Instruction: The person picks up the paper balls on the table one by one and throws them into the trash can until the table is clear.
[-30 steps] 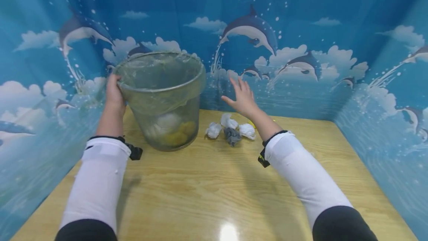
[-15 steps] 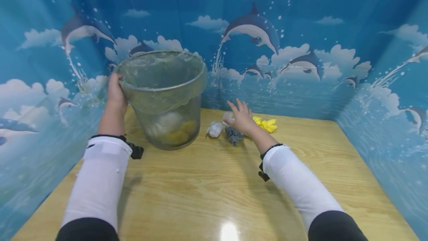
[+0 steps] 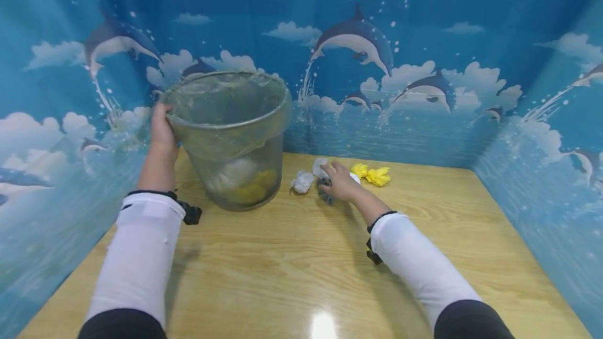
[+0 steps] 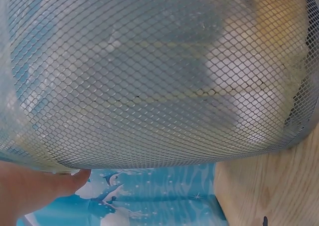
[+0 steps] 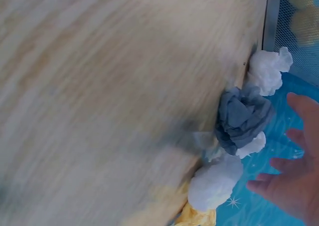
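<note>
My left hand point(image 3: 162, 132) grips the left side of a mesh wastebasket point(image 3: 212, 143) at its rim, with most of the fingers hidden. A thin see-through liner point(image 3: 264, 132) folds down over that rim. White and yellow wads show through the mesh, low inside the basket. Over a crumpled grey paper wad point(image 5: 243, 117) reaches my right hand point(image 3: 341, 183), its fingers spread and holding nothing in the right wrist view. Around it lie a white wad point(image 3: 302, 182) at the left, another white wad point(image 3: 319, 167) behind, and a third white wad point(image 5: 215, 183) partly covered by the hand.
Two yellow wads point(image 3: 378, 176) lie just right of the right hand, by the table's back edge. Dolphin-printed curtains point(image 3: 424, 93) enclose the wooden table point(image 3: 264, 266) at the back and sides.
My right hand has come down and toward me, from above the wads to the grey one. More of the yellow wads now shows. The left hand and wastebasket have stayed put.
</note>
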Demonstrator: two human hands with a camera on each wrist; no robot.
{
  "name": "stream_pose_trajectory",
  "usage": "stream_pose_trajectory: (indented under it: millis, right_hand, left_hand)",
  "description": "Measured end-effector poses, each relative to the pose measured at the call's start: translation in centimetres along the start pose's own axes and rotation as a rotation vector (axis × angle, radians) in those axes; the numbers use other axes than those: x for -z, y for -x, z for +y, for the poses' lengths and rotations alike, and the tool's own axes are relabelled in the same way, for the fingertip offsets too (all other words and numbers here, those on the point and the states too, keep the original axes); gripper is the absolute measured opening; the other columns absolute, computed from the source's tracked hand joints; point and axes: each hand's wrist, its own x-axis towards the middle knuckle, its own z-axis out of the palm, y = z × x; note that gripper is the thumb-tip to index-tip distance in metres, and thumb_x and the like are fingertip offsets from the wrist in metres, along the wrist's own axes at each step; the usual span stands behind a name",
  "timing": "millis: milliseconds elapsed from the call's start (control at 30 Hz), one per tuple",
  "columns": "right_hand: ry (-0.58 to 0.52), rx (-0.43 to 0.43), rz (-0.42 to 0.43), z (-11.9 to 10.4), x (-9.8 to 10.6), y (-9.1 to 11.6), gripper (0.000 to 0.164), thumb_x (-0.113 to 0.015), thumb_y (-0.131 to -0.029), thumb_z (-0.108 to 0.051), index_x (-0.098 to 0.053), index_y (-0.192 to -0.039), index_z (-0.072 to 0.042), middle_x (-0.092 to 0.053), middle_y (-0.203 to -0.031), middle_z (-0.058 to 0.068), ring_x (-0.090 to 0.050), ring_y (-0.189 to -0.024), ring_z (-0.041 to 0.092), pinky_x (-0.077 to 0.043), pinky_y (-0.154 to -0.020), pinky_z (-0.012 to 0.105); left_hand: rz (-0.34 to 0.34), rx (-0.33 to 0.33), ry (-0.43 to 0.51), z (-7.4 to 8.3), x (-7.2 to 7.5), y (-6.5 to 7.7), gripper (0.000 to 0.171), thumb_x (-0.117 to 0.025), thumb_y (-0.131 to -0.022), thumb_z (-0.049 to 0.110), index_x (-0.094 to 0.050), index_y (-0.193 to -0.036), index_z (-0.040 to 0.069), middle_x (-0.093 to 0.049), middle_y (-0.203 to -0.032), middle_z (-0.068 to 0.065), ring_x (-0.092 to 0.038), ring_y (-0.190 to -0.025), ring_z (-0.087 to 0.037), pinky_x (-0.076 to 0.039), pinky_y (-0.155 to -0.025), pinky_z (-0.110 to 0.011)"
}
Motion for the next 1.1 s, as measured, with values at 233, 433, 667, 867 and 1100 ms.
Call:
stream_pose_trajectory:
  millis: [233, 433, 667, 867, 1100]
  right_hand:
    - [0.018, 0.081, -0.044, 0.4, -1.3, -0.1, 0.063, -0.060, -0.096, -0.026, -0.034, -0.149, -0.005, -0.022, -0.153, 0.032, -0.026, -0.140, 0.048, -0.026, -0.112, 0.057]
    - [0.022, 0.090, -0.069, 0.6, -2.2, -0.1, 0.062, -0.061, -0.094, -0.021, -0.035, -0.148, -0.004, -0.025, -0.151, 0.034, -0.034, -0.135, 0.049, -0.032, -0.108, 0.056]
    - [-0.043, 0.056, -0.103, 0.4, -2.3, 0.3, 0.065, -0.060, -0.094, -0.018, -0.031, -0.150, -0.004, -0.018, -0.153, 0.033, -0.032, -0.137, 0.048, -0.033, -0.108, 0.055]
    - [-0.033, 0.056, -0.128, 0.7, -2.7, 0.3, 0.066, -0.062, -0.092, -0.016, -0.033, -0.150, -0.005, -0.026, -0.148, 0.033, -0.036, -0.134, 0.045, -0.035, -0.106, 0.054]
    - [-0.010, 0.070, -0.128, 0.8, -2.7, 0.2, 0.062, -0.062, -0.092, -0.015, -0.036, -0.148, -0.005, -0.033, -0.144, 0.032, -0.041, -0.130, 0.043, -0.038, -0.104, 0.053]
  left_hand:
    - [-0.010, 0.010, -0.028, 0.1, 0.3, 0.0, 0.068, -0.027, -0.095, 0.033, -0.001, -0.157, 0.025, 0.018, -0.161, 0.012, 0.007, -0.147, -0.003, -0.019, -0.099, -0.021]
    - [-0.013, 0.010, -0.051, -0.1, 0.4, 0.1, 0.070, -0.026, -0.095, 0.033, 0.006, -0.156, 0.025, 0.021, -0.160, 0.012, 0.015, -0.147, -0.005, -0.015, -0.108, -0.024]
    - [-0.020, -0.011, -0.037, 0.1, 0.2, 0.2, 0.052, -0.026, -0.096, 0.032, -0.024, -0.147, 0.025, 0.013, -0.163, 0.009, -0.020, -0.127, -0.003, -0.019, -0.086, -0.023]
    - [-0.032, -0.054, 0.040, 0.2, 0.2, 0.2, 0.014, -0.029, -0.096, 0.026, -0.040, -0.102, 0.020, -0.030, -0.143, 0.006, -0.037, -0.089, -0.002, -0.029, -0.078, -0.019]
    - [-0.023, -0.037, -0.018, 0.0, 0.3, 0.1, 0.036, -0.028, -0.096, 0.031, -0.038, -0.129, 0.024, 0.004, -0.163, 0.008, -0.023, -0.132, -0.003, -0.022, -0.086, -0.020]
